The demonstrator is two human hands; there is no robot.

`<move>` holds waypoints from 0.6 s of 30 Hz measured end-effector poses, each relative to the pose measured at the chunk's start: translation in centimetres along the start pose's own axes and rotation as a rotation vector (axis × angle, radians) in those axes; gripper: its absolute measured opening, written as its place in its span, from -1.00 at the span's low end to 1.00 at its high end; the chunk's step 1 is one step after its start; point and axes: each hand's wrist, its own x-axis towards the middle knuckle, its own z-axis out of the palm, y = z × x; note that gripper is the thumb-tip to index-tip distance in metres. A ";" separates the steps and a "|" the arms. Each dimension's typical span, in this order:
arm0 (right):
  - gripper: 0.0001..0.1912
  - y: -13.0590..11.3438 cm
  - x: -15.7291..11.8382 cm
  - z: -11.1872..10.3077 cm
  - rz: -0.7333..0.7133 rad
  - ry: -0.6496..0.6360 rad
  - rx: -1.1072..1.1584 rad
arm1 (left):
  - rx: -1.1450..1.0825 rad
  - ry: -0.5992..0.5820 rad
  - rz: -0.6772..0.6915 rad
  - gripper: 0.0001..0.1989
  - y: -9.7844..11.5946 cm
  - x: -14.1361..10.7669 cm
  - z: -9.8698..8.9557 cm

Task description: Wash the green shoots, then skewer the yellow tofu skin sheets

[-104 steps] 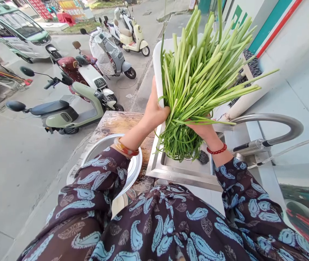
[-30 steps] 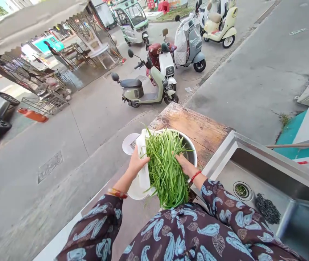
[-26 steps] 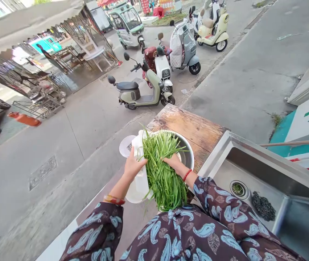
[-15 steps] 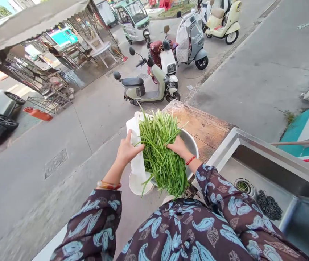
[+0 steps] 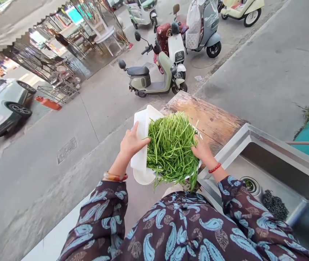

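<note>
A thick heap of long green chives (image 5: 174,145) lies over a round metal basin (image 5: 199,135) and against a white plastic tub (image 5: 141,125), which is tilted on its side. My left hand (image 5: 132,143) grips the tub's wall, thumb over the rim towards the greens. At the heap's right edge, beside the basin's rim, is my right hand (image 5: 202,149); its fingers are partly hidden among the chives, so their grip does not show. Under the tub, part of a white round container (image 5: 143,177) shows.
A worn wooden tabletop (image 5: 206,117) lies beyond the basin. To the right stands a metal sink (image 5: 225,145) with a drain (image 5: 250,185) and a dark scouring pad (image 5: 274,204). Parked scooters (image 5: 154,78), a car (image 5: 4,105) and an orange gas cylinder (image 5: 48,103) are farther off.
My right hand has moved right, from on top of the chives to their edge. The chives now spread wider and lower. My left hand still holds the tub, and the view has shifted.
</note>
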 end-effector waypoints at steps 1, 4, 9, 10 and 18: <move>-0.39 -0.5 -0.5 -0.4 -0.010 0.037 -0.051 | -0.002 0.014 -0.005 0.01 0.2 -0.3 -0.2; -0.45 -4.0 -1.4 -1.2 -0.101 0.086 -0.150 | -0.005 0.062 -0.047 0.01 1.3 -1.3 -0.5; -0.58 -13.4 1.0 0.3 -0.394 0.009 -0.157 | 0.009 0.145 -0.081 0.02 3.5 -3.1 -0.3; -0.61 -14.9 1.9 1.0 -0.461 -0.026 -0.127 | 0.011 0.170 -0.081 0.02 3.8 -3.4 -0.2; -0.62 -16.9 6.4 4.6 -0.699 -0.207 -0.100 | 0.007 0.375 -0.008 0.11 4.4 -5.0 -0.2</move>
